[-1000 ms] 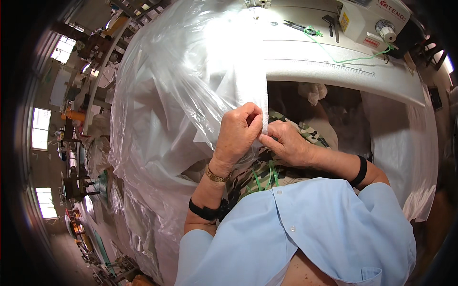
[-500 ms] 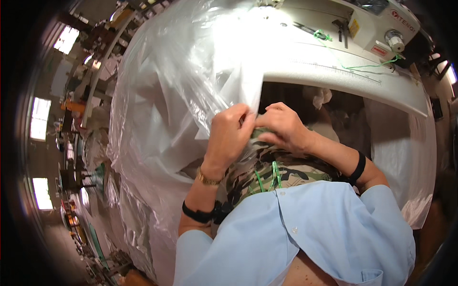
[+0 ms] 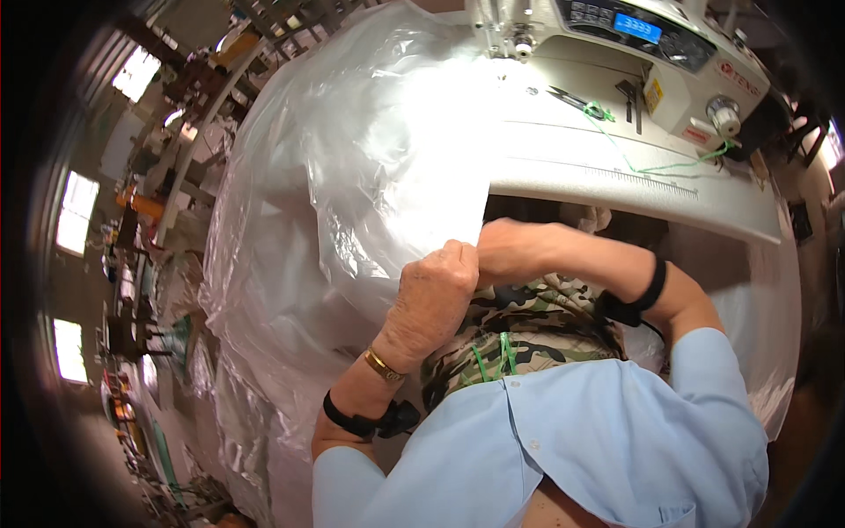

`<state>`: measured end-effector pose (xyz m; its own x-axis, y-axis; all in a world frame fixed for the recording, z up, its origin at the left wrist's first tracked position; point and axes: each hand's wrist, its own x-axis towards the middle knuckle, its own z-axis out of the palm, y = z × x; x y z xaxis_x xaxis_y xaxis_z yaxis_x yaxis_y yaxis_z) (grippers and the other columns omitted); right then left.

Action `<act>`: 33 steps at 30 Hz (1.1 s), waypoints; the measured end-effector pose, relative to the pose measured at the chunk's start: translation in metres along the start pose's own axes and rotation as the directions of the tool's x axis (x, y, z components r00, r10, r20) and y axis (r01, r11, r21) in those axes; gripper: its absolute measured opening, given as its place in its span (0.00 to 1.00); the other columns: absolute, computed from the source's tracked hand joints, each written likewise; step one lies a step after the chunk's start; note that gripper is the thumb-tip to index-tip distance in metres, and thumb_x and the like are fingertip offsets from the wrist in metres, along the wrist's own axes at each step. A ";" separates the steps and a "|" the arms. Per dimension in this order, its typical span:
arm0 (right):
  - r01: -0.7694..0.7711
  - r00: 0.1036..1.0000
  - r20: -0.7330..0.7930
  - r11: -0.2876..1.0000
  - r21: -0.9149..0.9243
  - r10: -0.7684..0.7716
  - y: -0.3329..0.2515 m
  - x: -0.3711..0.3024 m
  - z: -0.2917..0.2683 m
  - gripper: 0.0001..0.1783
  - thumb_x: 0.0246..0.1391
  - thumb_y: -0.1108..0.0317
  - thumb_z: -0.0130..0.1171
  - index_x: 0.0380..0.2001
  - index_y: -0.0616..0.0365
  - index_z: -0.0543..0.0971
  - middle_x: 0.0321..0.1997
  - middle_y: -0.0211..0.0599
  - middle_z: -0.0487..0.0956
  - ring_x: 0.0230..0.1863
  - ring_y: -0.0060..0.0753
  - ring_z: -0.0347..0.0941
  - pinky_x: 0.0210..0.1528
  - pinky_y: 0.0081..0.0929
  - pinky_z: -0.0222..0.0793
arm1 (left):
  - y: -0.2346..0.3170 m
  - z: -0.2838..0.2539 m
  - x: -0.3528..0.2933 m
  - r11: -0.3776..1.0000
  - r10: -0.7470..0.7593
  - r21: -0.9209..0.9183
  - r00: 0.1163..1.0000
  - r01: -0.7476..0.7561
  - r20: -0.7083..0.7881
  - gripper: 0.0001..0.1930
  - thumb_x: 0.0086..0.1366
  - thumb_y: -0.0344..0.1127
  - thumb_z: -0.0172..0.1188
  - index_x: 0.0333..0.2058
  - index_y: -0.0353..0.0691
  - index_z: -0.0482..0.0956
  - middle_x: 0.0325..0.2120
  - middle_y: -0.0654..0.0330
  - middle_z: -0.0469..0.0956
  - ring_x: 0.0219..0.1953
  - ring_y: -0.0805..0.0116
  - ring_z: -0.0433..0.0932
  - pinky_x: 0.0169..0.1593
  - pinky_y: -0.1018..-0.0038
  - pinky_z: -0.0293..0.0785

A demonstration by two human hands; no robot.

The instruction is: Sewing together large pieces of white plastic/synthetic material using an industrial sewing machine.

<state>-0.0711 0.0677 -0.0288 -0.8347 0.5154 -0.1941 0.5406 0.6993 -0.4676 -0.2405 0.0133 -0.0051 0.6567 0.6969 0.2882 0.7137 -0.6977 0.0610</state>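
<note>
A large sheet of translucent whitish plastic [image 3: 264,238] drapes from the sewing machine table over my left side, crumpled and shiny. My left hand [image 3: 431,304] is closed in a pinch on the sheet's edge, just in front of the table. Right beside it, touching, my right hand [image 3: 515,251] is curled at the same edge; its fingertips are hidden behind the sheet and my left hand. Below both hands lies camouflage-patterned cloth [image 3: 546,321] across my lap, with green ties [image 3: 506,354] at my waist.
The sewing machine [image 3: 695,88] stands at the far right, its needle area [image 3: 519,44] lit. Black thread snips [image 3: 572,99], green thread [image 3: 656,169] and a small dark tool [image 3: 631,104] lie on the white table [image 3: 563,141]. Cluttered shelving [image 3: 167,194] runs along the left.
My right hand has turned and moved in against the sheet's edge, its fingers now curled. Both hands sit slightly lower in view, and the plastic lies differently as the view has tilted up.
</note>
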 end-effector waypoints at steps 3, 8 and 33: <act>-0.213 0.959 -0.184 0.977 0.032 0.215 0.030 -0.033 -0.037 0.07 0.51 0.70 0.58 0.34 0.59 0.78 0.33 0.48 0.80 0.39 0.51 0.79 0.42 0.42 0.75 | 0.001 0.006 -0.008 0.999 -0.041 -0.026 0.999 0.040 -0.007 0.05 0.55 0.22 0.55 0.29 0.36 0.69 0.25 0.53 0.71 0.27 0.57 0.78 0.29 0.65 0.75; -0.121 0.711 -0.694 0.952 -0.282 -0.115 0.093 -0.024 -0.053 0.14 0.45 0.80 0.57 0.38 0.55 0.76 0.45 0.37 0.78 0.38 0.44 0.79 0.39 0.37 0.76 | 0.004 0.013 -0.010 0.984 -0.114 -0.142 0.992 0.105 -0.053 0.05 0.55 0.22 0.55 0.30 0.35 0.69 0.26 0.53 0.71 0.27 0.56 0.78 0.29 0.65 0.75; -0.188 0.649 -0.758 0.952 -0.242 -0.064 0.131 0.004 -0.058 0.07 0.49 0.67 0.61 0.33 0.53 0.77 0.38 0.34 0.76 0.42 0.41 0.75 0.46 0.40 0.67 | 0.002 0.037 0.009 0.798 -0.202 -0.586 0.979 0.140 -0.040 0.18 0.52 0.19 0.51 0.43 0.30 0.78 0.25 0.49 0.70 0.24 0.52 0.71 0.30 0.64 0.69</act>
<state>0.0027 0.1899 -0.0404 -0.4966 0.6649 0.5579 0.6971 0.6885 -0.2001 -0.2239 0.0238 -0.0383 0.4889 0.8162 0.3080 0.5188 -0.5559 0.6494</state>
